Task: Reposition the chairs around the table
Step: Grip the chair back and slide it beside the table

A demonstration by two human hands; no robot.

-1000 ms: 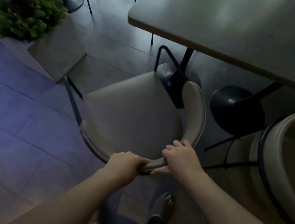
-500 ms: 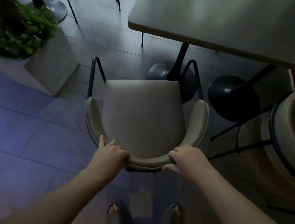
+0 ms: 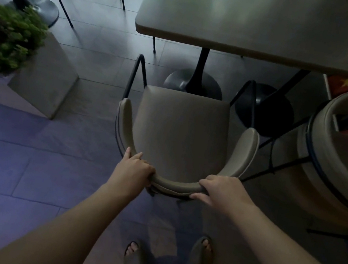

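At the bottom of the frame two sandalled feet (image 3: 166, 263) stand on the floor (image 3: 12, 161), just behind the chair (image 3: 182, 131). Both hands grasp its curved backrest at lower centre: the left hand (image 3: 132, 168) curls over the left bend, the right hand (image 3: 223, 191) wraps the right bend, thumb underneath. The chair sits mid-frame, squared to the table (image 3: 269, 20) above it, seat front near the table's pedestal base (image 3: 194, 84). Its thin black metal legs and padded shell suggest a light, stiff frame that should lift or slide easily; the padded rim gives some friction, so the backrest looks the sensible hold. A second chair (image 3: 334, 165) is close at right, a planter (image 3: 9, 42) at left.
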